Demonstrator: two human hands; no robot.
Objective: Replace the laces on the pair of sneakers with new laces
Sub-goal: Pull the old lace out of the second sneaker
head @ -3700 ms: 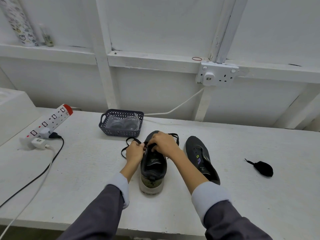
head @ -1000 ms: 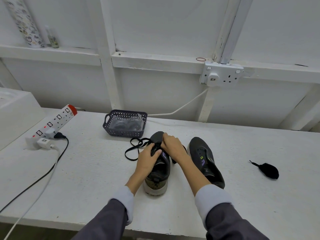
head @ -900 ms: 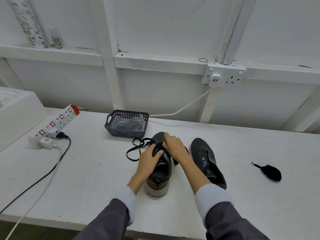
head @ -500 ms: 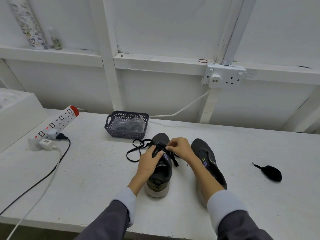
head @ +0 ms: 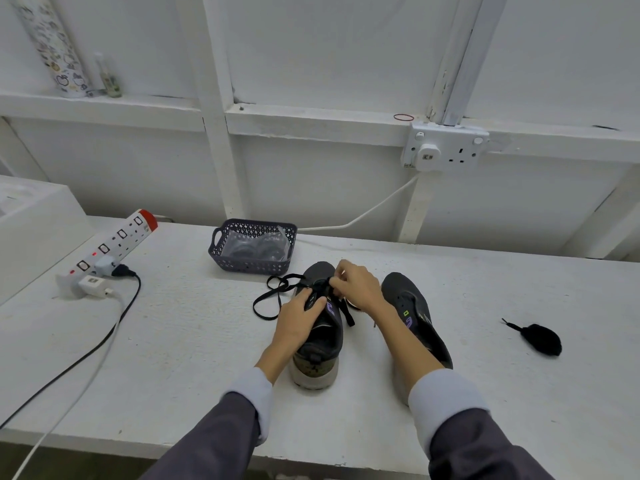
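Observation:
Two dark grey sneakers stand on the white table, toes pointing away from me. My left hand (head: 300,315) grips the left sneaker (head: 320,344) over its tongue and eyelets. My right hand (head: 356,285) pinches a black lace (head: 273,294) above that sneaker's front eyelets. The lace's free end loops on the table to the left of the shoe. The right sneaker (head: 415,315) stands beside it with no lace in its eyelets. A bundled black lace (head: 540,339) lies apart at the right.
A dark plastic basket (head: 252,249) with clear packets stands behind the shoes. At the left lie a power strip (head: 114,242) and its cables (head: 104,341). A white box (head: 31,230) is at the far left; a wall socket (head: 446,150) is above.
My right hand has drawn back from the sneaker's toe and now pulls the lace up above the eyelets. My left hand stays on the shoe, which has hardly moved.

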